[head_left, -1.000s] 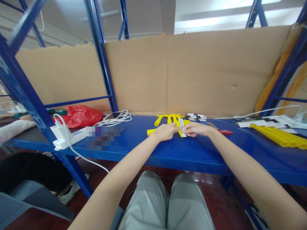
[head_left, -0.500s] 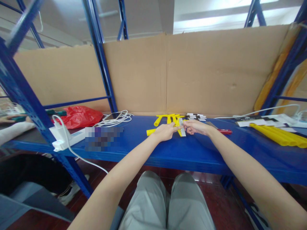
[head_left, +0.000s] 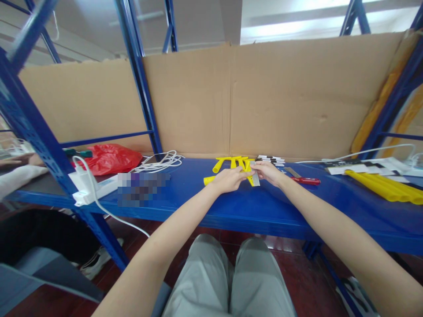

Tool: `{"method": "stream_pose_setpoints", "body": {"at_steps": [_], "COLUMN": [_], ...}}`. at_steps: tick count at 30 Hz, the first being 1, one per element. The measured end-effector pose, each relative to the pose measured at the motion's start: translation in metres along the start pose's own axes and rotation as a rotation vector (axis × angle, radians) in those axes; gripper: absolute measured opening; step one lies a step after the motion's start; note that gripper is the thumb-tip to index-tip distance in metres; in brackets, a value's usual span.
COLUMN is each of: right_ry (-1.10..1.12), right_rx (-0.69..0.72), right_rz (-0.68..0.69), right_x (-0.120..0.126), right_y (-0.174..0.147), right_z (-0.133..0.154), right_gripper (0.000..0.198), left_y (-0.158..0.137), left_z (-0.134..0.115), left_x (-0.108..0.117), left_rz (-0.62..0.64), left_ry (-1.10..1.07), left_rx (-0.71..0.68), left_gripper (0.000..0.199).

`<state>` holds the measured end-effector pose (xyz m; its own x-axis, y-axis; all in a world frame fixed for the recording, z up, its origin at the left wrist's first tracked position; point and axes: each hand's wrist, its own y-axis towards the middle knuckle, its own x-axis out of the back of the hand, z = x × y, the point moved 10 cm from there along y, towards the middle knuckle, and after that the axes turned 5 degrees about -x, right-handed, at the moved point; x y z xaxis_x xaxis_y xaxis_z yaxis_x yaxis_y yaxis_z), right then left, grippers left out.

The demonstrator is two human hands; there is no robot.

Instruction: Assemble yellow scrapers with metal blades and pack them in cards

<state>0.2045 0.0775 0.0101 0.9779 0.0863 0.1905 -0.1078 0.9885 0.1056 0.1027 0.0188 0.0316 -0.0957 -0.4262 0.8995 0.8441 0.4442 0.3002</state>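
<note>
My forearms come in from seven and five o'clock and my hands nearly meet over the blue bench (head_left: 185, 200). My left hand (head_left: 231, 179), back uppermost, is closed over a yellow tool (head_left: 209, 180), its round handle end poking out at nine o'clock and its flat head at three. My right hand (head_left: 268, 172), angled to ten o'clock, has a narrow pinch on the far end of a silver strip (head_left: 256, 178) lying along that head. More yellow tools (head_left: 218, 164) lie at eleven, a red-handled tool (head_left: 308, 181) at three, and yellow tubes (head_left: 386, 187) further out that way. A tall cardboard sheet (head_left: 271, 97) stands at twelve; a red bag (head_left: 114, 159) sits at ten, with a co-worker's sleeve (head_left: 21, 179) beyond, cut by the left edge. My left fingers hide the tool's middle, the strip's pinched end is covered, and a pixelated patch at nine is unreadable.
</note>
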Motion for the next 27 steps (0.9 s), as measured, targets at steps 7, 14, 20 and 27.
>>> {"method": "stream_pose_setpoints", "body": {"at_steps": [7,14,20,27], "right_ry": [-0.119,-1.026,-1.214,-1.216], "right_rx": [-0.002,-0.111,-0.227,-0.250], "right_rz": [-0.226,-0.488,-0.362,-0.367], "right_x": [0.046,0.096,0.083,0.082], "right_y": [0.003,0.002,0.008,0.008], "right_z": [0.000,-0.001,-0.016,-0.015], "right_gripper": [0.035,0.019,0.030,0.023], "left_y": [-0.001,-0.001,-0.001,-0.001], "left_z": [0.009,0.015,0.016,0.015], "left_x": [-0.002,-0.005,-0.008,-0.009], "left_rz": [0.006,0.017,0.019,0.047], "left_ry": [-0.047,-0.085,-0.068,-0.076], "left_rx": [0.055,0.099,0.095,0.094], "left_gripper": [0.045,0.044,0.044,0.043]}}
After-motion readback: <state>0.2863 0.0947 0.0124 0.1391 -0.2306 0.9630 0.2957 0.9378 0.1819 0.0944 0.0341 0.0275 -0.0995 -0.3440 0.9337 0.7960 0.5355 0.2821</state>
